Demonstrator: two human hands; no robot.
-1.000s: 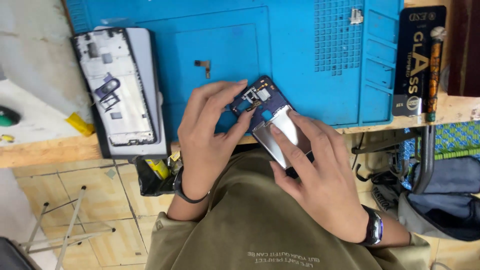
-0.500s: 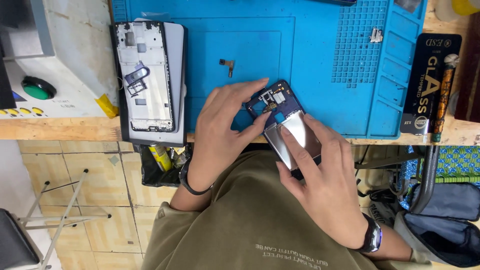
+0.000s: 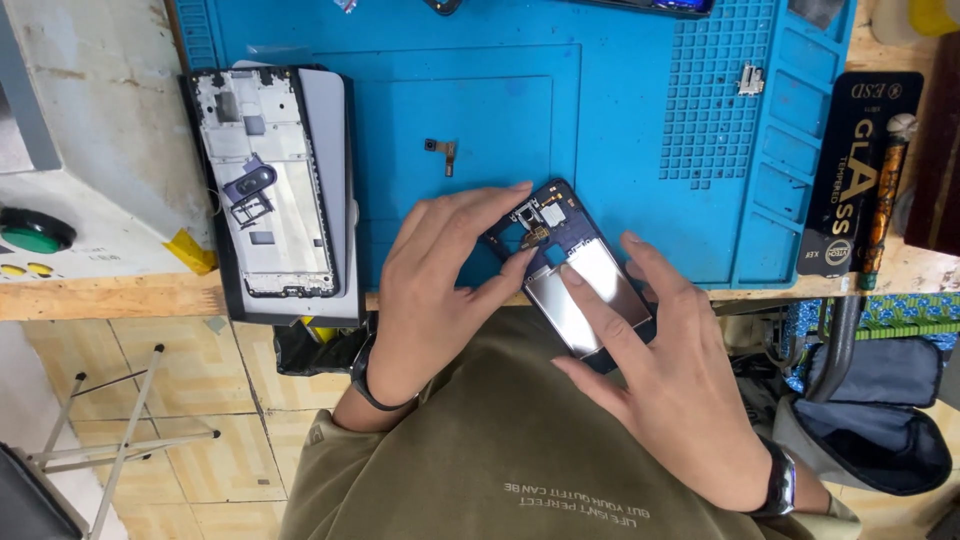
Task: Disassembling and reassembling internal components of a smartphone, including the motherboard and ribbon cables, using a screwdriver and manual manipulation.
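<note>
I'm looking straight down on the worktop [image 3: 120, 295], and both hands have the opened phone body [image 3: 575, 275] between them at the near edge of the blue repair mat [image 3: 640, 110]. My left hand [image 3: 440, 290] comes in from the left, fingers curled loosely over the phone's upper end, thumb and forefinger closing on that edge near the exposed circuit board. My right hand [image 3: 670, 370] lies with fingers spread along the lower right side, one fingertip pressing on the silvery plate; to my eye this braces the body so it can't slide while the other hand picks at the top.

The phone's long axis runs diagonally, top end pointing up and left toward the mat's middle, bottom end hanging off the edge toward my lap. Open side faces up.

A small loose flex part [image 3: 441, 150] sits on the mat just beyond my left fingertips, apart from them. Off to the left, a second stripped phone frame [image 3: 262, 180] lies lengthwise, half off the mat. A dark flat package [image 3: 862, 170] rests at far right.
</note>
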